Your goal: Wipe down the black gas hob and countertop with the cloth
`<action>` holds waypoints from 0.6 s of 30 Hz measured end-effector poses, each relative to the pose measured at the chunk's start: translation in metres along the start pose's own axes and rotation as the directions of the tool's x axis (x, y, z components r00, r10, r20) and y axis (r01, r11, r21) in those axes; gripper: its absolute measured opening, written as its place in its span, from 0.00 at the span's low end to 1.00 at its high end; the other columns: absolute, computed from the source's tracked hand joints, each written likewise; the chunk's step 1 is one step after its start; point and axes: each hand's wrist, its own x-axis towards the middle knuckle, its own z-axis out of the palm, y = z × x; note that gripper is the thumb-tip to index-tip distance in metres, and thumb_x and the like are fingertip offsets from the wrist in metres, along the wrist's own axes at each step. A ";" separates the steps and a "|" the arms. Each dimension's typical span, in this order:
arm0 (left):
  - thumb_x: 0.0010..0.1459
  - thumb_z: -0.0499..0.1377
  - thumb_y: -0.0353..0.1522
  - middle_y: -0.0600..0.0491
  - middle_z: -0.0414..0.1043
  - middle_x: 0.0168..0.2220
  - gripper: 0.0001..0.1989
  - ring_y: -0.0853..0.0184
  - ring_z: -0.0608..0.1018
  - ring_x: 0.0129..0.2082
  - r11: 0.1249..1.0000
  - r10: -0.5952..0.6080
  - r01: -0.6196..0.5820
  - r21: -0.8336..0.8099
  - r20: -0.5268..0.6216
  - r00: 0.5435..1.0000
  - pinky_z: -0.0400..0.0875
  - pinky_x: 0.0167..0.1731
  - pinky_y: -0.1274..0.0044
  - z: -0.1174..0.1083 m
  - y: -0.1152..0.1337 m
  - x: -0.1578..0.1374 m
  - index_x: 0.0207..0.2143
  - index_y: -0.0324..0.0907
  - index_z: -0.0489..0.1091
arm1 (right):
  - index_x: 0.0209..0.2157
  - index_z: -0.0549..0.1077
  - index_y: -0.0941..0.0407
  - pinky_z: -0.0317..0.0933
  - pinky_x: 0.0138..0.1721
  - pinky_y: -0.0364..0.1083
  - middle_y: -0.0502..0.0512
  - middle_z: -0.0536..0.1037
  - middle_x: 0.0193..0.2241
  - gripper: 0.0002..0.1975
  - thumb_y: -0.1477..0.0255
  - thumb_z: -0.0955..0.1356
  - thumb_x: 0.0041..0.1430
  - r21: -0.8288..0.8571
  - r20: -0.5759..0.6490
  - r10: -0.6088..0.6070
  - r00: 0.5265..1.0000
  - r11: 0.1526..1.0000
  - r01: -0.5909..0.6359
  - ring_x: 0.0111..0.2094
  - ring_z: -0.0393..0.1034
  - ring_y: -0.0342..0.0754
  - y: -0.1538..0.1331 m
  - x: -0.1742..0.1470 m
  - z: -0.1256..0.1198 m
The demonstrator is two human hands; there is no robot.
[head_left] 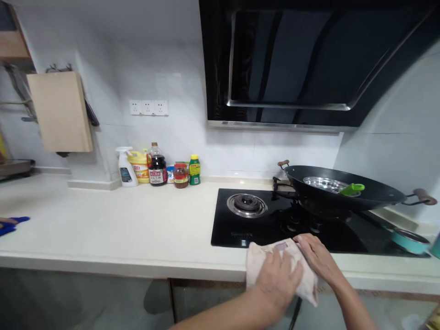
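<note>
A pale cream cloth [256,263] with a small tag lies at the counter's front edge, its lower part hanging past the edge. My left hand [275,279] rests on top of the cloth, fingers spread and slightly blurred. At the cloth's upper right edge, my right hand [318,256] grips it; its fingertips are partly hidden. Just behind both hands is the black gas stove [227,233], with a round burner [246,205] at its left.
A wok [378,188] on the right burner holds a steel strainer [323,184] and a green-handled utensil [352,189]. A teal pan [409,241] sits at right. Bottles, including soy sauce [157,169], line the wall. Another person's hand [7,221] touches a blue cloth [20,219].
</note>
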 end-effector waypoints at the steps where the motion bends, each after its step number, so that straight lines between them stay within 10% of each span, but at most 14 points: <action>1: 0.69 0.48 0.34 0.34 0.69 0.62 0.26 0.44 0.70 0.62 1.000 0.019 -0.019 0.013 0.002 1.000 0.66 0.52 0.51 0.003 0.005 0.007 0.67 0.46 0.62 | 0.38 0.78 0.49 0.64 0.54 0.55 0.55 0.80 0.42 0.25 0.51 0.56 0.69 0.021 -0.008 0.010 1.000 1.000 -0.010 0.48 0.71 0.55 0.001 0.000 0.000; 8: 0.61 0.59 0.43 0.36 0.66 0.66 0.35 0.43 0.72 0.61 0.988 0.123 -0.114 -0.103 0.087 0.989 0.69 0.51 0.54 -0.008 -0.027 -0.009 0.70 0.50 0.57 | 0.37 0.78 0.49 0.66 0.53 0.54 0.55 0.80 0.40 0.25 0.50 0.57 0.70 0.032 -0.048 0.000 0.999 0.999 0.002 0.46 0.73 0.54 0.002 0.002 0.005; 18: 0.56 0.67 0.49 0.42 0.60 0.70 0.44 0.42 0.67 0.66 0.987 -0.140 0.150 -0.056 0.163 0.977 0.64 0.60 0.52 -0.040 -0.134 -0.144 0.71 0.56 0.54 | 0.37 0.78 0.48 0.65 0.51 0.55 0.56 0.80 0.42 0.20 0.51 0.61 0.67 -0.003 -0.028 0.005 1.000 1.000 -0.005 0.46 0.72 0.57 -0.004 -0.001 0.003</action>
